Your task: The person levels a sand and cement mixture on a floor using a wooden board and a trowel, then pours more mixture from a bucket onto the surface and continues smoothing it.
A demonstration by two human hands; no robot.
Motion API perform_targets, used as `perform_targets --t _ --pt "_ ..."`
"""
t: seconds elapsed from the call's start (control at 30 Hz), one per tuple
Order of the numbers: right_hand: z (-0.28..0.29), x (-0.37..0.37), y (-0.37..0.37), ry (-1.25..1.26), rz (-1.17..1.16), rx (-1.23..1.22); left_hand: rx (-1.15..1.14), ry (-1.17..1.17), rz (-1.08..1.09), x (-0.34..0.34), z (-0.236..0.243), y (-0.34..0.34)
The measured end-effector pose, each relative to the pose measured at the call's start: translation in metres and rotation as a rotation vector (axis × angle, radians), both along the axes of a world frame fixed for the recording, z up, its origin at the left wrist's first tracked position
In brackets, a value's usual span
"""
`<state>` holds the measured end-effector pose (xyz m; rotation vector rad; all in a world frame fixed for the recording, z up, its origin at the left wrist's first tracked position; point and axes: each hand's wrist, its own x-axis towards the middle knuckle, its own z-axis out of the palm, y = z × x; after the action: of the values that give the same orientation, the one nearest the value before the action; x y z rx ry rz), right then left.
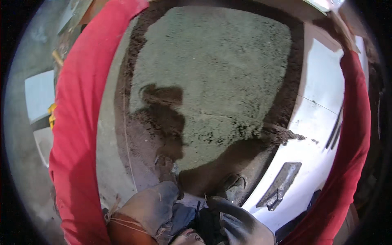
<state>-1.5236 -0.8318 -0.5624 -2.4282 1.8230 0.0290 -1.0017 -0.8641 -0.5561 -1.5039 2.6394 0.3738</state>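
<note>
Both my arms, in red sleeves, reach far forward on either side of a grey, gritty bed of mortar-like material (216, 69). The left sleeve (81, 102) runs off the top edge, so my left hand is out of sight. My right hand (342, 32) shows at the upper right, dim and smeared, beside the end of a pale brown board-like strip (281, 9) that crosses the top of the picture. Whether its fingers are closed on the strip cannot be made out. Darker, crumbly material (297, 53) rims the bed.
A rectangular float (281, 183) with a handle lies on the white slabs (316, 94) at right. Dark clumps (281, 132) spill onto their edge. My shoes (164, 166) are below the bed, where my shadow falls. Pale panels (40, 96) lie at far left.
</note>
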Motion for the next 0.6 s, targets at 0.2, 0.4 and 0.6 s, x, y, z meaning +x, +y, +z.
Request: perform_targets --t 0.2,0.4,0.6 --pt "-0.039 -0.032 0.004 -0.123 0.024 -0.012 0.028 -0.017 0.121 -0.011 0.005 0.027" --pt "-0.050 -0.027 0.064 -0.047 -0.087 -0.042 -0.034 -0.056 0.140 -0.011 0.009 0.102" --pt "-0.014 0.007 0.163 -0.030 -0.037 -0.010 -0.049 -0.029 0.115 -0.002 0.009 0.184"
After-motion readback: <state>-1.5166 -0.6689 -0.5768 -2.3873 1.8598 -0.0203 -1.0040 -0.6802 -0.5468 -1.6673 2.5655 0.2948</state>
